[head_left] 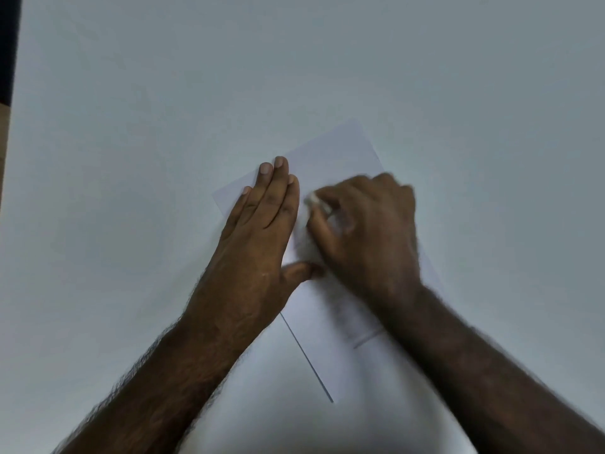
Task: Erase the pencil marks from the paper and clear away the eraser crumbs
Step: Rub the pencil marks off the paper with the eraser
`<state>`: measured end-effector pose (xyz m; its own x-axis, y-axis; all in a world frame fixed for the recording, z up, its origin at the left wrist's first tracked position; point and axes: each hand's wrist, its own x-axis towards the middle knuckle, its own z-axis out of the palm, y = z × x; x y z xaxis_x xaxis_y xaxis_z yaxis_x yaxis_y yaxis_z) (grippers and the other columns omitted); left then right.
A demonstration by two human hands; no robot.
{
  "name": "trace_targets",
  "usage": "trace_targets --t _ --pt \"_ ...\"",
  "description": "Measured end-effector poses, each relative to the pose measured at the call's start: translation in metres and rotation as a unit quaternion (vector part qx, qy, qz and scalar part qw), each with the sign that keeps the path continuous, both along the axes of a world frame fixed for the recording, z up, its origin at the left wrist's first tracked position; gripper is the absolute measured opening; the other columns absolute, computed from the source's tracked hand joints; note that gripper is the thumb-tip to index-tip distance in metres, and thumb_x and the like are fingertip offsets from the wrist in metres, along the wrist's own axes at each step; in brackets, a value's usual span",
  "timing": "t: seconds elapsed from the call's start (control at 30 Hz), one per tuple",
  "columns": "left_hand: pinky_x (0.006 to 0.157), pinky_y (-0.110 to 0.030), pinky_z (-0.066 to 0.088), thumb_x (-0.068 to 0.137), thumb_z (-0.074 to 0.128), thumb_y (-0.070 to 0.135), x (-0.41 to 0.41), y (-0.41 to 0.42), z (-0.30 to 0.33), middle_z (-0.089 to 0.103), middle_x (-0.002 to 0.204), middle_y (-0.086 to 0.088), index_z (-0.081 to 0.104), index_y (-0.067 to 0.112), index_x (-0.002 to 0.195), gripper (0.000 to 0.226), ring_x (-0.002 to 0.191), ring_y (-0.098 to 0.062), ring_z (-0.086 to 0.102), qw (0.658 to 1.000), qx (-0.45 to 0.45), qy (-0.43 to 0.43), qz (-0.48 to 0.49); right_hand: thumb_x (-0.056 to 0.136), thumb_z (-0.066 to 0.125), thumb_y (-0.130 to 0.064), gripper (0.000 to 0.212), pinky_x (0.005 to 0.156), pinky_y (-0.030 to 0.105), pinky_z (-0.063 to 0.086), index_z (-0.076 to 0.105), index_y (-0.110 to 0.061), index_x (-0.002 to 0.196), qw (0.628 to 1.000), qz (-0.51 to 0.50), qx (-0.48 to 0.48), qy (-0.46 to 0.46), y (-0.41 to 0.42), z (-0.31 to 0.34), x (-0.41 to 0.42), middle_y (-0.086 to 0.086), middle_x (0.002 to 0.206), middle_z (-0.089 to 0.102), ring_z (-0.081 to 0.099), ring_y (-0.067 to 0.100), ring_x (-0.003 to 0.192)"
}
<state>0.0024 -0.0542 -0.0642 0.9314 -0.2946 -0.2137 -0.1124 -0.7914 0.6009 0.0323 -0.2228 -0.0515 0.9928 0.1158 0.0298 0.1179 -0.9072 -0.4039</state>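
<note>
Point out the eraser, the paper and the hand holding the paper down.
eraser (315,202): head view, on its white end showing past the fingertips.
paper (340,149): head view, on its bare far corner.
left hand (258,231): head view, on the back of the hand.

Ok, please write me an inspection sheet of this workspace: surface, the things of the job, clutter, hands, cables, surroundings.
Surface: pale table, plain.
Job's things: white paper lying at an angle on the table; a small white eraser at the right fingertips, blurred. A faint grey line shows on the paper near the right wrist. Crumbs: cannot tell.
Clutter: nothing seen.
Hands: left hand flat on the paper, fingers straight, holding it down. Right hand curled round the eraser, blurred.
Cables: nothing seen.
Surroundings: dark strip beyond the table's left edge; too little to identify.
</note>
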Motion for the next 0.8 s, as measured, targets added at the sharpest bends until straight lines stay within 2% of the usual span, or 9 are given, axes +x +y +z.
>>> trace_targets --t 0.1,0.17,0.3,0.37,0.43,0.57,0.67,0.73,0.8 --pt "0.131 -0.032 -0.003 0.089 0.065 0.059 0.001 0.001 0.000 -0.002 0.175 -0.007 0.013 0.006 0.166 0.107 0.162 -0.019 -0.008 1.000 0.014 0.002 -0.019 0.094 0.064 -0.037 0.018 0.084 0.038 0.038 0.080 -0.029 0.095 0.997 -0.073 0.006 -0.017 -0.011 -0.002 0.034 -0.010 0.095 0.077 0.064 0.023 0.091" --pt "0.131 -0.032 -0.003 0.088 0.067 0.059 0.001 0.001 0.000 -0.002 0.175 -0.007 0.012 0.006 0.165 0.108 0.162 -0.019 -0.007 1.000 0.016 -0.001 -0.020 0.095 0.064 -0.036 0.018 0.086 0.038 0.040 0.080 -0.028 0.095 0.995 -0.090 0.026 -0.016 -0.008 -0.002 0.035 -0.010 0.095 0.077 0.064 0.021 0.091" --pt "0.132 -0.040 0.007 0.086 0.078 0.043 -0.001 0.000 -0.001 0.004 0.175 -0.007 0.019 0.005 0.165 0.105 0.163 -0.019 -0.002 1.000 -0.004 -0.009 0.003 0.095 0.067 -0.034 0.013 0.084 0.036 0.035 0.078 -0.028 0.096 0.999 -0.024 0.023 0.004 0.007 -0.001 -0.003 -0.008 0.093 0.074 0.061 0.022 0.089" --pt "0.132 -0.040 0.007 0.088 0.075 0.046 -0.001 0.000 -0.001 0.004 0.175 -0.008 0.019 0.004 0.164 0.103 0.163 -0.020 -0.002 1.000 0.001 -0.013 0.000 0.095 0.067 -0.034 0.013 0.084 0.037 0.036 0.079 -0.028 0.097 1.000 -0.002 0.010 0.000 0.004 0.000 -0.002 -0.007 0.094 0.075 0.062 0.023 0.090" --pt "0.132 -0.037 0.003 0.089 0.069 0.056 0.000 0.001 -0.001 0.002 0.175 -0.008 0.017 0.005 0.165 0.106 0.163 -0.020 -0.004 1.000 0.014 -0.013 -0.010 0.093 0.066 -0.035 0.014 0.084 0.040 0.039 0.079 -0.028 0.095 0.999 -0.033 -0.005 -0.019 -0.003 -0.002 0.019 -0.008 0.094 0.075 0.064 0.026 0.090" --pt "0.131 -0.033 -0.001 0.088 0.070 0.058 0.000 0.001 -0.002 0.001 0.175 -0.010 0.015 0.004 0.165 0.109 0.162 -0.022 -0.004 1.000 0.017 -0.006 -0.021 0.095 0.063 -0.039 0.020 0.088 0.039 0.041 0.080 -0.028 0.096 0.995 -0.101 0.010 -0.010 -0.013 -0.001 0.049 -0.010 0.096 0.077 0.065 0.023 0.094" --pt "0.132 -0.039 0.005 0.089 0.068 0.054 -0.001 0.000 -0.001 0.003 0.175 -0.008 0.018 0.004 0.165 0.103 0.163 -0.021 -0.002 1.000 0.008 -0.010 -0.006 0.093 0.065 -0.034 0.013 0.083 0.039 0.037 0.076 -0.027 0.090 0.998 -0.060 0.010 0.001 0.002 0.002 0.017 -0.008 0.090 0.073 0.061 0.025 0.088" --pt "0.132 -0.043 0.010 0.093 0.062 0.048 -0.001 -0.001 0.000 0.006 0.175 -0.009 0.021 0.003 0.164 0.093 0.163 -0.021 0.001 1.000 -0.011 -0.017 0.006 0.096 0.065 -0.035 0.013 0.083 0.039 0.036 0.076 -0.029 0.094 1.000 -0.012 0.013 0.019 0.010 0.003 -0.011 -0.007 0.091 0.072 0.060 0.023 0.089" --pt "0.132 -0.044 0.010 0.095 0.060 0.049 -0.001 0.000 -0.001 0.007 0.175 -0.009 0.021 0.003 0.164 0.092 0.163 -0.022 0.002 1.000 -0.012 -0.020 0.004 0.097 0.066 -0.035 0.013 0.084 0.039 0.036 0.077 -0.028 0.096 1.000 0.007 0.006 0.019 0.007 0.002 -0.011 -0.007 0.094 0.073 0.061 0.023 0.090"
